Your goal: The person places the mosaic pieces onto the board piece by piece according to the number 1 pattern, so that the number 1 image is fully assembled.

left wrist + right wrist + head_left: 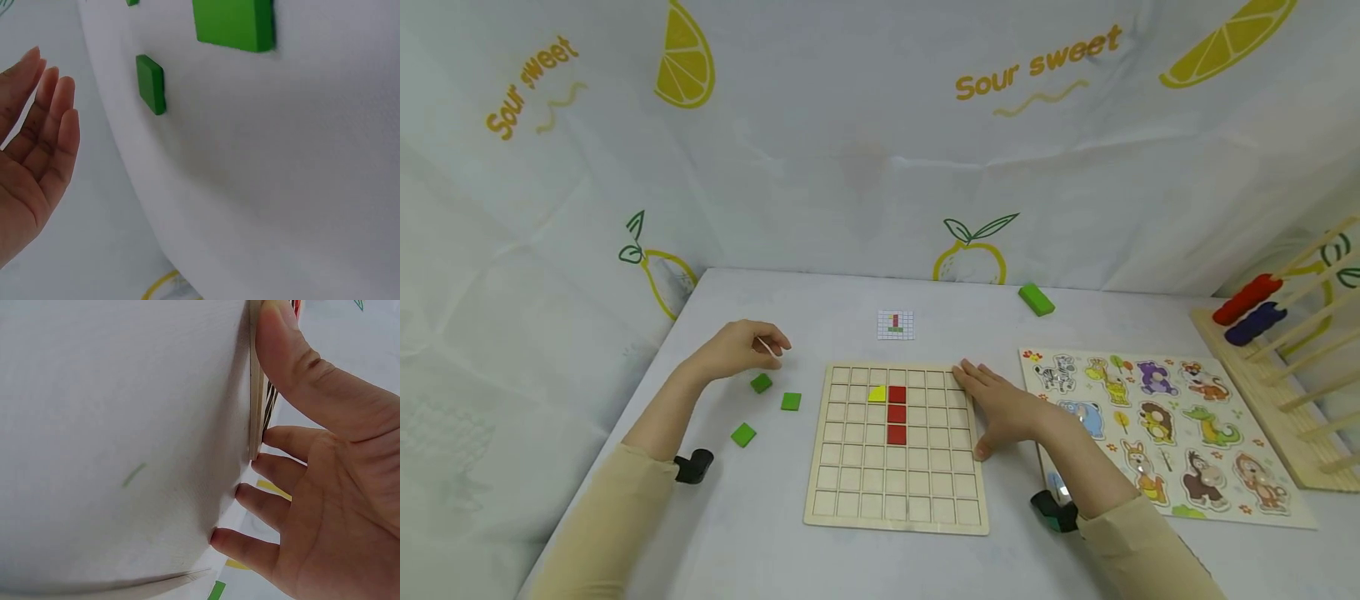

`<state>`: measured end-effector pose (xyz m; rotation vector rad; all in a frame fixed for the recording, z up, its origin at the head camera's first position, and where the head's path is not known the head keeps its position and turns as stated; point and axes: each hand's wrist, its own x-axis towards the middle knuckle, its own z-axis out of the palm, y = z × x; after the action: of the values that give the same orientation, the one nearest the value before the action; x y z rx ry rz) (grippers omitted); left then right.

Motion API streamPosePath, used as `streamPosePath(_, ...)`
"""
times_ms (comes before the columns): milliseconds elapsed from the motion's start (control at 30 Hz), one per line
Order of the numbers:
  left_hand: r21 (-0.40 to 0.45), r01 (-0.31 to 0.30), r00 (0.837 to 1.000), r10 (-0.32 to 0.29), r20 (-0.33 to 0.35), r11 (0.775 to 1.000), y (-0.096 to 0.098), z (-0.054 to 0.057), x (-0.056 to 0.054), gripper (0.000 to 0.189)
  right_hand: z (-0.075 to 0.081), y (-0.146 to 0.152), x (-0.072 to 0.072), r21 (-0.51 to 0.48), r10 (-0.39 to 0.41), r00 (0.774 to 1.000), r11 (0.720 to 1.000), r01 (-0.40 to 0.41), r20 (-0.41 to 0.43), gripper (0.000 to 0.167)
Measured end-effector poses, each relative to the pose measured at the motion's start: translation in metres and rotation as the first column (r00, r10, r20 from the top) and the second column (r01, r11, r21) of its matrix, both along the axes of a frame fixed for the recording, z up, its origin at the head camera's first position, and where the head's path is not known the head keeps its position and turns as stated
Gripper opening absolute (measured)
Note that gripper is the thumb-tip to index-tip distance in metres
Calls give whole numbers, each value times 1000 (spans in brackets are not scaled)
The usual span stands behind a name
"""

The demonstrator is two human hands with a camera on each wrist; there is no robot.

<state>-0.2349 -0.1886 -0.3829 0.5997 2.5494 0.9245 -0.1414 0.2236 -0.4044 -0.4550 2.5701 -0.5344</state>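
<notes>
A wooden grid board (853, 479) lies on the table with a column of red square tiles (897, 414) and a yellow quarter-round tile (877, 393) in its cells. My right hand (1000, 408) rests against the board's upper right edge, fingers spread; the right wrist view shows the thumb (281, 347) along the edge. My left hand (741, 348) hovers above the table left of the board, fingers loosely bent, with nothing seen between them in the left wrist view. Near it lie three green square tiles: a near one (762, 383), a right one (791, 402) and a lower one (743, 434).
A small pattern card (896, 325) lies behind the board, showing a coloured figure on a grid. Farther right is a green block (1036, 299). An animal puzzle board (1120, 454) lies under my right forearm, beside a wooden rack (1270, 392) with red and blue beads.
</notes>
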Motion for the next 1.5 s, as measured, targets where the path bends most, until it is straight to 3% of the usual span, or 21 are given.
streamPosePath(300, -35, 48, 984, -41, 172, 998, -29, -19, -9, 41, -2, 1, 0, -5, -1, 1000, 1000, 1, -1, 123)
streamPosePath(467, -31, 71, 975, -62, 213, 997, -32, -25, -9, 46, -2, 1, 0, -2, -1, 1000, 1000, 1, 1, 122)
streamPosePath(933, -13, 67, 980, -63, 191, 998, -32, -35, -9, 33, -1, 1, 0, -7, 0, 1000, 1000, 0, 3, 123)
streamPosePath(1500, -72, 17, 988, -6, 157, 997, -24, -28, -7, 29, -1, 0, 0, 5, 6, 1000, 1000, -6, -12, 122)
